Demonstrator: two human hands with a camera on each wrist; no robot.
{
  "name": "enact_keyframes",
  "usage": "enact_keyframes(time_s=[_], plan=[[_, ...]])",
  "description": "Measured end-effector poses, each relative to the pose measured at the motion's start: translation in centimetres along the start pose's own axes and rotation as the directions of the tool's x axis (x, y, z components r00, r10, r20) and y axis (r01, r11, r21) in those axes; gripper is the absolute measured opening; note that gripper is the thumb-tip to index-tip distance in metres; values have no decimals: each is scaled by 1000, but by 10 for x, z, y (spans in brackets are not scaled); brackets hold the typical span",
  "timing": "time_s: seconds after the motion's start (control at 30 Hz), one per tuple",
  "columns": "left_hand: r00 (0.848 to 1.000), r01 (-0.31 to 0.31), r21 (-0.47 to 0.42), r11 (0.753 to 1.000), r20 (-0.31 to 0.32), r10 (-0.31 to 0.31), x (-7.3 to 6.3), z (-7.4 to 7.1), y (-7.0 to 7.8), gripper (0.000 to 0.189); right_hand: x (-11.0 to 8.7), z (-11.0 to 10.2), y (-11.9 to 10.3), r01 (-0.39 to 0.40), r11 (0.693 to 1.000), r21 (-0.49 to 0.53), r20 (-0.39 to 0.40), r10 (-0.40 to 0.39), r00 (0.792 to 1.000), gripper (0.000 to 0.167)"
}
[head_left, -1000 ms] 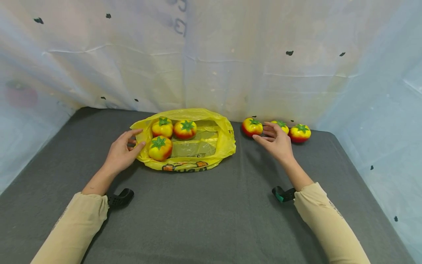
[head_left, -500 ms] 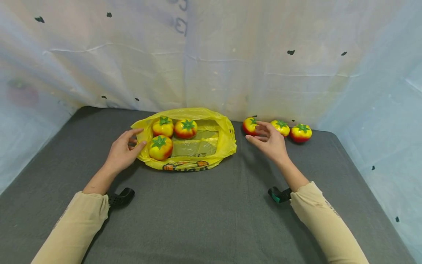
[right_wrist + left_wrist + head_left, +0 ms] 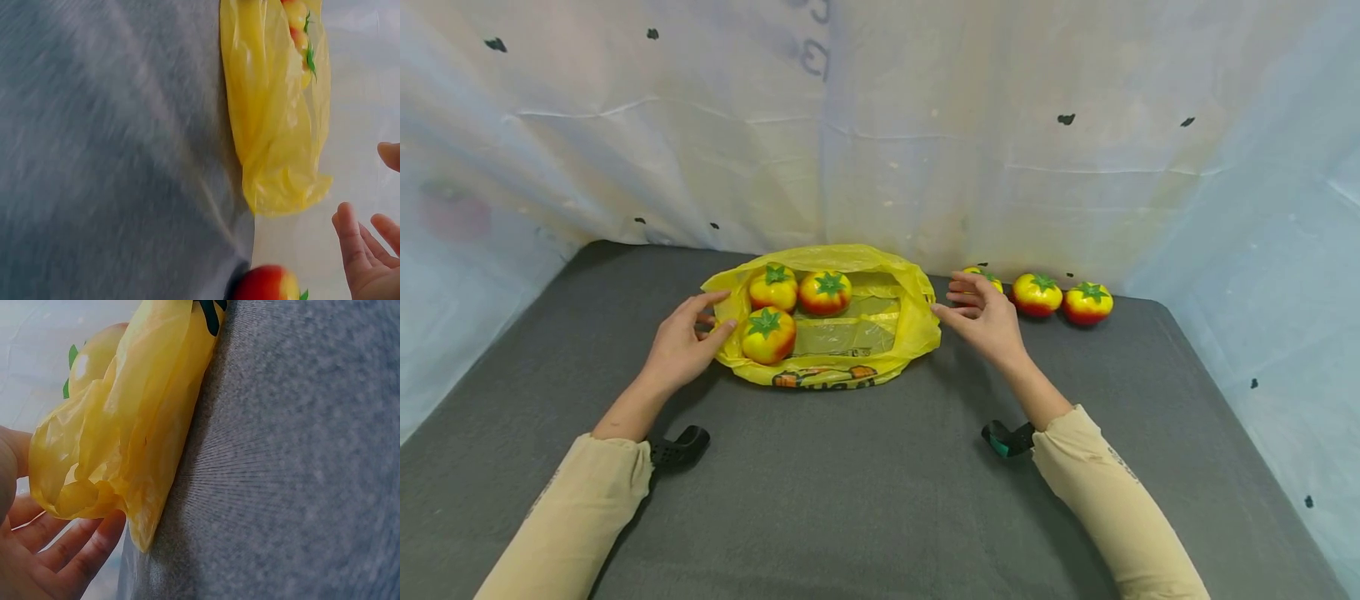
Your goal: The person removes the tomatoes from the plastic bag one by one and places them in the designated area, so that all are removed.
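A person's two hands, set well apart, flank an open yellow plastic bag [image 3: 917,325] lying on a dark grey counter [image 3: 835,483]. At the bag's left end, the left hand [image 3: 681,342] has its thumb and fingers parted, the film's crumpled edge between them; how firmly they touch it cannot be told. Just beyond the right rim, the right hand [image 3: 988,321] shows its thumb and fingers spread, and the right wrist view sets them near the bag with a gap between.

Inside, gathered toward the left, sit three red-and-yellow tomatoes [image 3: 767,335] with green star-shaped tops. Three more stand in a row to the right of the bag: a partly hidden tomato [image 3: 988,276] behind the right hand, a middle tomato [image 3: 1037,295] and an outermost tomato [image 3: 1086,303]. Pale plastic sheeting [image 3: 925,142], marked with dark spots, hangs behind the counter. Beige sleeves [image 3: 1112,500] cover both forearms.
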State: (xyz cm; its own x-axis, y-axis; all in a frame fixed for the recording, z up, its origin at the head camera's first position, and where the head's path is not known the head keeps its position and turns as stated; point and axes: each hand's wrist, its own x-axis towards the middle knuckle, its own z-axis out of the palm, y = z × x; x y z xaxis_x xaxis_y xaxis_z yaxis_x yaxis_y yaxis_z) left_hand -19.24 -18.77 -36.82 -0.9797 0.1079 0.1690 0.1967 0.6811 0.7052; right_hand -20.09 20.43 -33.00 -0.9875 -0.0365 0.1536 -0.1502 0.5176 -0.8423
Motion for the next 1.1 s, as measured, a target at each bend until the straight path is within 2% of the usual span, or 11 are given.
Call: enact_keyframes(time_s=[0.23,1.1], plan=[[1000,5,-2,1000,4,-5,0,-1,1,50,2,13,-6,27,999,40,24,-28,999,58],[1000,18,-21,1000,12,-17,0,0,0,51,18,65,-18,25,1000,-3,70,-25,997,56]])
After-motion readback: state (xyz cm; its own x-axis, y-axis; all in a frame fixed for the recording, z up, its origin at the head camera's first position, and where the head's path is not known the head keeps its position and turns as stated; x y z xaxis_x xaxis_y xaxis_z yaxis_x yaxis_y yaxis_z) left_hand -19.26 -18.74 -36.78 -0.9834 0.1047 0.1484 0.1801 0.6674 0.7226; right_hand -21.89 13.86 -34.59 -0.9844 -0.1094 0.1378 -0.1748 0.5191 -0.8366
